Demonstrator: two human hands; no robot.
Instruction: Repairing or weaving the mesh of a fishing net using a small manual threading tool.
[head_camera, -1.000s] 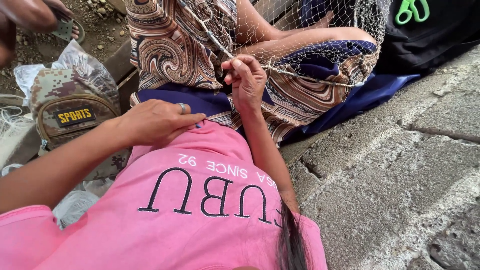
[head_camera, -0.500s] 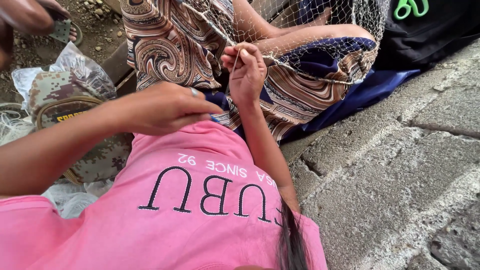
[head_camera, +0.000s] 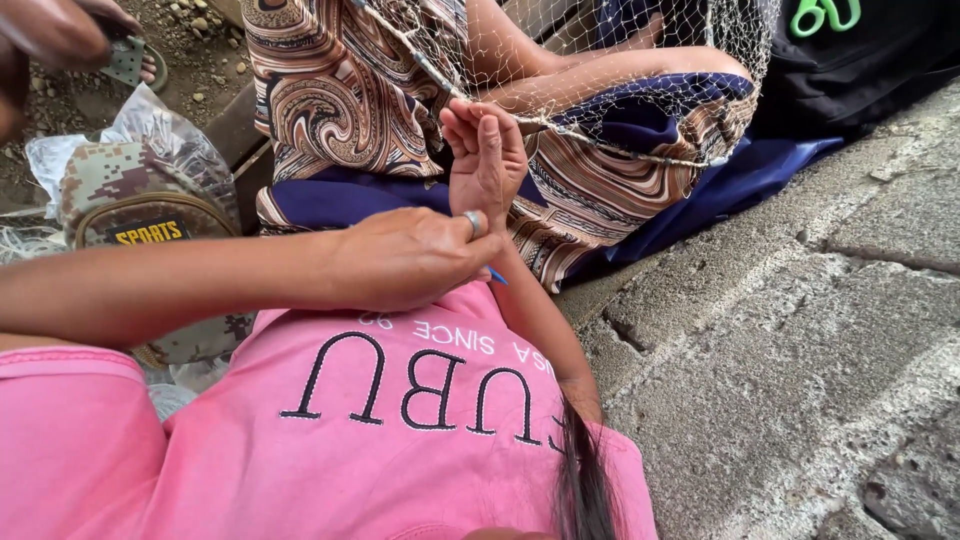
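- Rough grey concrete (head_camera: 800, 330) is stretching along my right side, dirt and pebbles at the far left.
- My right hand (head_camera: 487, 160) is pinching the fishing net (head_camera: 600, 70), fingers together on its cord, over my patterned skirt (head_camera: 340, 110).
- My left hand (head_camera: 415, 258) is curling closed around a blue tool (head_camera: 497, 277), just below.
- Near the left edge, a camouflage bag (head_camera: 130, 195) is lying.

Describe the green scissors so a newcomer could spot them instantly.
Start at the grey concrete slabs on the right and go up to the black bag in the top right corner. On it lie bright green plastic scissor handles, the only green thing here.
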